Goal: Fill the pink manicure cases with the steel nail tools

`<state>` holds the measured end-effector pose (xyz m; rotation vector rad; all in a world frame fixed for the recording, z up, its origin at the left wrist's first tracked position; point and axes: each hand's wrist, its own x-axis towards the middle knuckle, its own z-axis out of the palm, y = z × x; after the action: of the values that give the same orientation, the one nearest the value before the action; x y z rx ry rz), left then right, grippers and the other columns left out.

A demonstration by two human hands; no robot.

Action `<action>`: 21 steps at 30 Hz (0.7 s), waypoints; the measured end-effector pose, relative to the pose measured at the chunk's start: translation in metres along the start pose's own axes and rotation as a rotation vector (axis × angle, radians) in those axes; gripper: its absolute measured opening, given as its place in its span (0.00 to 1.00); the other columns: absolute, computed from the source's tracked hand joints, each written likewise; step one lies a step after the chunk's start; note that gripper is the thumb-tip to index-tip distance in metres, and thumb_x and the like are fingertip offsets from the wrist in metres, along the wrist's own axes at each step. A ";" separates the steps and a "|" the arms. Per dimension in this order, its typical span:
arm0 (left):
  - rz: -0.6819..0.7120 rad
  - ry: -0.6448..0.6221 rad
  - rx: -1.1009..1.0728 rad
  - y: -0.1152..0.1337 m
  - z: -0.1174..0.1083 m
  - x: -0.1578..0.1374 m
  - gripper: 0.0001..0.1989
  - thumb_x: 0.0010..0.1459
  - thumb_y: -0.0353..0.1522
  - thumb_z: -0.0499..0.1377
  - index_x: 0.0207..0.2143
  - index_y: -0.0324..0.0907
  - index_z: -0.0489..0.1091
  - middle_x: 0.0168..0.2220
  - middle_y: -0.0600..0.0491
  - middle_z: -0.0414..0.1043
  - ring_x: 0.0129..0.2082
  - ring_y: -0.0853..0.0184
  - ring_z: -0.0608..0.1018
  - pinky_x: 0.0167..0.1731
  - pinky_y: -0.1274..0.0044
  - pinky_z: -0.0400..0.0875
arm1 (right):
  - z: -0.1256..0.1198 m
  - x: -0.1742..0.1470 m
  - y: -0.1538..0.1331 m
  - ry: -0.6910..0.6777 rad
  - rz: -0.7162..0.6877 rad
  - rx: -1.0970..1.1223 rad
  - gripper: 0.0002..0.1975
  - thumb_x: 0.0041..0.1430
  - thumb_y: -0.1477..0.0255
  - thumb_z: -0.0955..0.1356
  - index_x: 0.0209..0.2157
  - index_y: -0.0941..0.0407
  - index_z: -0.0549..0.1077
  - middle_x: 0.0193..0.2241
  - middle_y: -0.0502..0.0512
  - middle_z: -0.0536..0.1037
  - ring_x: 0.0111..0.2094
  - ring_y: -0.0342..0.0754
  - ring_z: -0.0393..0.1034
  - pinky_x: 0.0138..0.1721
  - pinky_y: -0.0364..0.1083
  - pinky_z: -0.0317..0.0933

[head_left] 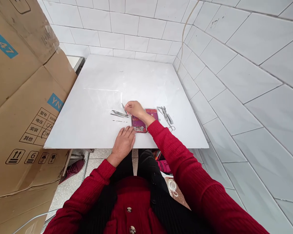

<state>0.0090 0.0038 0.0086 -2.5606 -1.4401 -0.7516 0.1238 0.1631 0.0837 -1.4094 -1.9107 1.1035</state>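
Right hand (134, 109), centre of frame: fingertips closed on one slim dark tool (123, 105). Left hand (123, 139), just below centre: palm down, apart from the right, fingertips at the case's near left corner; whether they grip anything, I cannot tell. Open red-purple case (139, 123), centre: small metal implements inside. Slim metal tools (119, 113), left of it. Scissors (171, 128) and other metal pieces (164, 112), right of centre. White table (102, 74) beneath.
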 end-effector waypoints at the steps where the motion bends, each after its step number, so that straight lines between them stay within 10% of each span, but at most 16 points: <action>1: -0.003 -0.010 -0.006 0.000 -0.001 0.000 0.17 0.72 0.30 0.50 0.57 0.37 0.73 0.61 0.41 0.74 0.62 0.53 0.75 0.64 0.58 0.68 | -0.010 -0.002 0.011 0.026 0.044 0.121 0.03 0.61 0.79 0.68 0.33 0.58 0.73 0.20 0.48 0.75 0.20 0.42 0.67 0.24 0.40 0.62; 7: -0.021 -0.045 -0.036 0.001 -0.004 0.003 0.18 0.72 0.30 0.49 0.58 0.38 0.72 0.61 0.41 0.74 0.63 0.53 0.73 0.64 0.57 0.67 | -0.034 -0.016 0.057 0.129 0.026 0.405 0.28 0.53 0.80 0.72 0.56 0.57 0.71 0.20 0.41 0.75 0.20 0.40 0.69 0.22 0.37 0.62; 21: -0.016 -0.047 -0.032 0.000 -0.003 0.005 0.19 0.72 0.30 0.48 0.59 0.39 0.72 0.60 0.40 0.74 0.63 0.53 0.74 0.64 0.56 0.67 | -0.020 -0.013 0.060 0.156 0.095 0.362 0.25 0.59 0.83 0.68 0.58 0.60 0.73 0.23 0.44 0.76 0.20 0.38 0.71 0.23 0.37 0.68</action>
<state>0.0099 0.0067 0.0131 -2.6103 -1.4758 -0.7273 0.1754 0.1647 0.0443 -1.3460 -1.4611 1.2687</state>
